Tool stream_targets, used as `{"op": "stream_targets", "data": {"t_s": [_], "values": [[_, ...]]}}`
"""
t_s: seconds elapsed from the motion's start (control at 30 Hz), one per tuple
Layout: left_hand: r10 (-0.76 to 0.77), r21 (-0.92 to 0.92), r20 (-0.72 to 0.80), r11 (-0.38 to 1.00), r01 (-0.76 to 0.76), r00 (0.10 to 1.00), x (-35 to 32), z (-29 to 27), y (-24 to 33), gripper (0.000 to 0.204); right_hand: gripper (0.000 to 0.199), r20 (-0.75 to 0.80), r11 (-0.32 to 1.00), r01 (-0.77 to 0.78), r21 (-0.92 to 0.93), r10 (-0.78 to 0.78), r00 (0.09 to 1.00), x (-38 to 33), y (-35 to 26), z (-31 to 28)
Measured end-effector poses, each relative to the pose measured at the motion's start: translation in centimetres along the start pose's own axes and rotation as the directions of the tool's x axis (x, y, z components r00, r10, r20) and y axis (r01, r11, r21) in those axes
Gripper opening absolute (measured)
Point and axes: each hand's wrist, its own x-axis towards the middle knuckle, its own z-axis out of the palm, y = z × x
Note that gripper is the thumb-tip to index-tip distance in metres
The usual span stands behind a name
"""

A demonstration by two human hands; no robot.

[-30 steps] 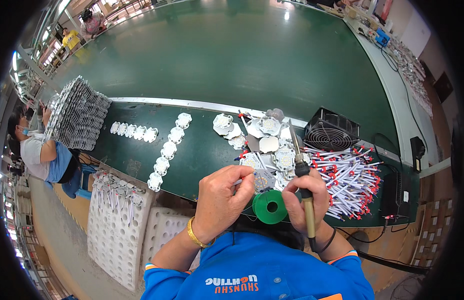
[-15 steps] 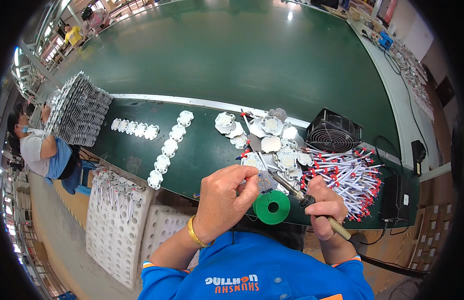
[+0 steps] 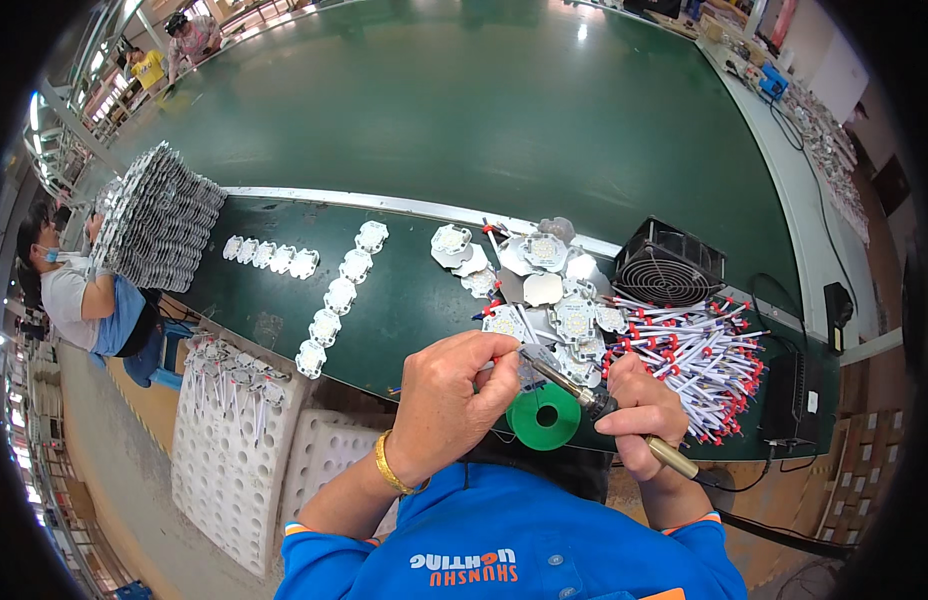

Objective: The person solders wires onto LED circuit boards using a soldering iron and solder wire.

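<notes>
My right hand (image 3: 646,412) grips a soldering iron (image 3: 672,457) by its tan handle, and the metal tip slants up and left toward my left fingertips. My left hand (image 3: 446,388) is closed in a pinch; what lies between its fingers is mostly hidden. A thin coloured wire end shows at its left side. Just past the pinch is a pale circuit board (image 3: 530,374), partly covered by the iron. Below the iron lies a green spool (image 3: 525,424). Beyond my hands, several white LED boards (image 3: 574,318) are heaped loosely.
White wire leads with red ends (image 3: 684,365) are piled to the right, below a black fan (image 3: 667,265). At the left are rows of boards (image 3: 339,296) and a tall stack of boards (image 3: 162,225). A co-worker (image 3: 84,290) sits behind that stack. White perforated foam trays (image 3: 224,455) stand below.
The soldering iron's tip has moved up and left, closer to my left fingertips, with my right hand shifting slightly left. My left hand is nearly still.
</notes>
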Motion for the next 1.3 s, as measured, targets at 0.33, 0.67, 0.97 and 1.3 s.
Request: {"op": "stream_targets", "data": {"t_s": [0.33,0.67,0.97,1.3], "values": [[-0.024,-0.019,0.025,1.0,0.025,0.999,0.0,-0.1,-0.1,0.01,0.025,-0.025,1.0,-0.03,0.007,0.031,0.999,-0.2,0.0,0.1],[-0.119,-0.078,0.062,0.989,0.124,0.991,-0.1,0.1,-0.1,0.011,0.025,-0.016,1.0,-0.005,-0.015,0.005,1.0,-0.2,0.1,-0.1],[-0.202,-0.118,0.084,0.97,0.211,0.976,-0.1,0.2,-0.5,0.013,0.024,-0.006,0.999,-0.024,-0.039,0.023,1.0,-0.1,0.2,-0.3],[-0.299,-0.202,0.141,0.925,0.323,0.944,0.2,-0.1,-0.7,0.017,0.017,-0.059,0.983,-0.099,-0.152,0.091,0.994,1.0,1.0,0.7]]}}
